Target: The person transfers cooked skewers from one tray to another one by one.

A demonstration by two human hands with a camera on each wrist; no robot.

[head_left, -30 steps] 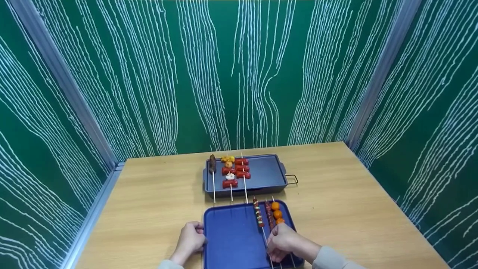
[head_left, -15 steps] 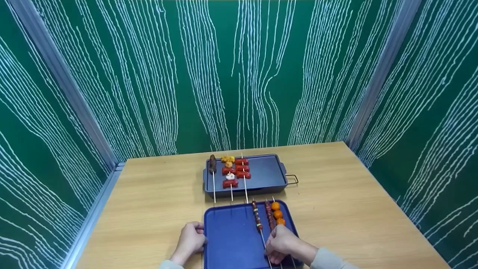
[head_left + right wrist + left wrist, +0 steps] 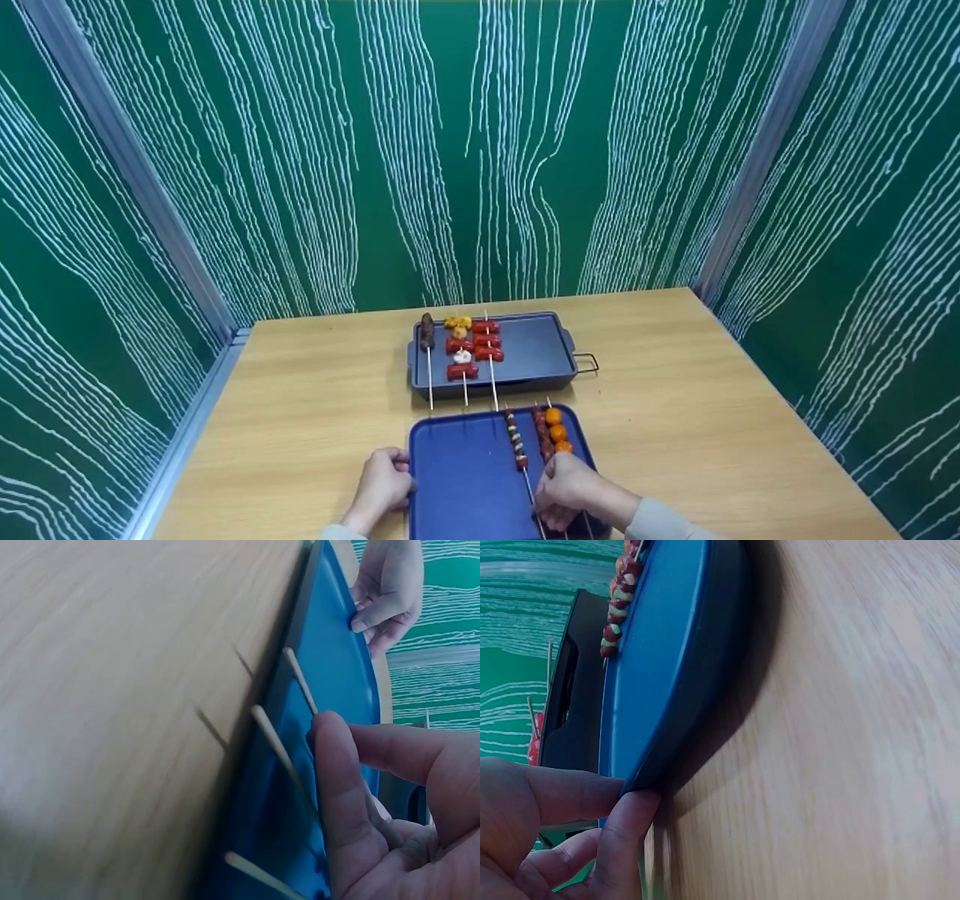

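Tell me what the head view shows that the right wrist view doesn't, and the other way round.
Only the head view shows the red pieces on the grill pan and the orange balls on the blue tray. Only the right wrist view shows three bare stick ends and two thin shadows on the table. Both show the blue tray, the left hand at its rim, the right hand pinching a stick and the green wall.

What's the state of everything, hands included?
Left hand: pinches the edge of the blue tray
Right hand: pinches the striped skewer by its stick
Striped skewer: held, tip at far rim
Blue tray: held, bearing skewers
Dark red skewer: on the tray
Orange-ball skewer: on the tray
Grill: bears three skewers
Grill skewers: sticks overhang its near edge
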